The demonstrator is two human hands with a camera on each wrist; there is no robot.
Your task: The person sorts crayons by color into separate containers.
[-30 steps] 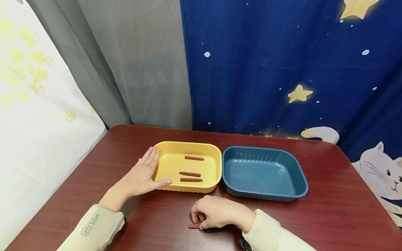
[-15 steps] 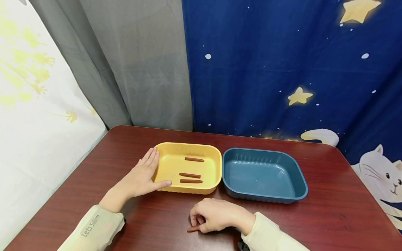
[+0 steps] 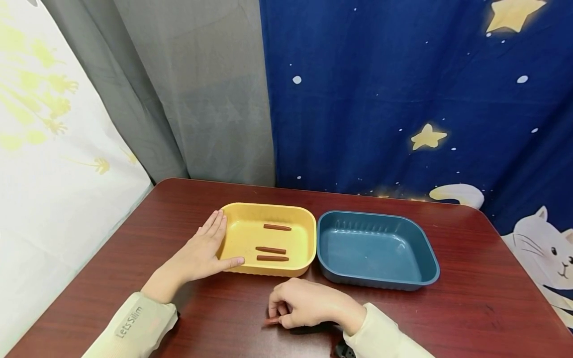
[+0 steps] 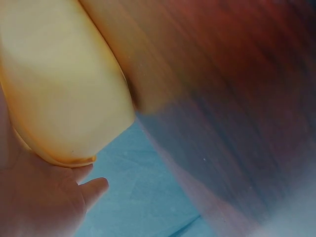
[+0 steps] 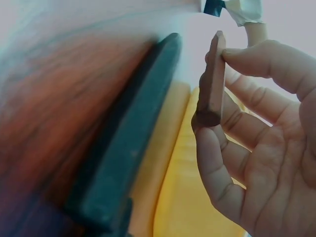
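My right hand [image 3: 309, 306] pinches a brown crayon [image 3: 271, 321] just above the table, in front of the two bins. In the right wrist view the thumb presses one side of that crayon [image 5: 213, 81] and the fingers curl behind it. My left hand [image 3: 201, 251] rests on the left end of a yellow bin [image 3: 268, 272], fingers straight along its side and thumb over the front rim. Inside that bin lie three more brown crayons, a back crayon [image 3: 277, 227], a middle crayon [image 3: 270, 250] and a front crayon [image 3: 273, 258].
A dark blue bin [image 3: 376, 248] stands against the yellow bin's right side, with nothing visible in it. Both sit on a reddish-brown wooden table [image 3: 224, 318]. Grey [image 3: 215, 99] and blue starry curtains [image 3: 358, 109] hang behind the table.
The right hand has shifted slightly left and up, taking the crayon with it; the crayon now appears a little off the table. The left hand keeps its place on the yellow bin.
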